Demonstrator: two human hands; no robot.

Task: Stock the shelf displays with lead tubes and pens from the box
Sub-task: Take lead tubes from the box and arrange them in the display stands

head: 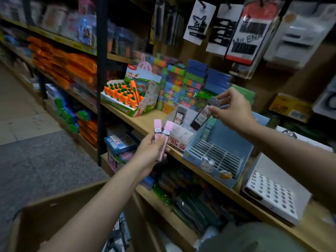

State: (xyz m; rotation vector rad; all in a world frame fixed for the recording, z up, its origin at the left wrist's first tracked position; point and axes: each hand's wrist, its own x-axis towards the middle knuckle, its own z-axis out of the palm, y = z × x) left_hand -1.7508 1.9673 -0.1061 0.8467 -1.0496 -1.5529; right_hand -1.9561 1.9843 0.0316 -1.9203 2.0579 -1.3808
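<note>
My left hand [150,150] grips two pink lead tubes [162,135] upright in front of the wooden shelf [145,124]. My right hand [231,108] pinches the top of a black lead tube [200,118], which hangs tilted over a white lead display [181,135]. One black tube [180,115] stands in that display. To its right sits a blue slotted display [218,157] with a bunny on its front and its slots bare. A cardboard box [60,215] lies open below my arms, its contents mostly hidden.
A carrot pen display [127,95] stands at the shelf's left end, stacks of coloured erasers [181,82] behind. A white tray with round holes [272,195] sits at right. Hair-clip cards [236,28] hang overhead. A black shelf upright [101,79] divides the bays; the floor lies left.
</note>
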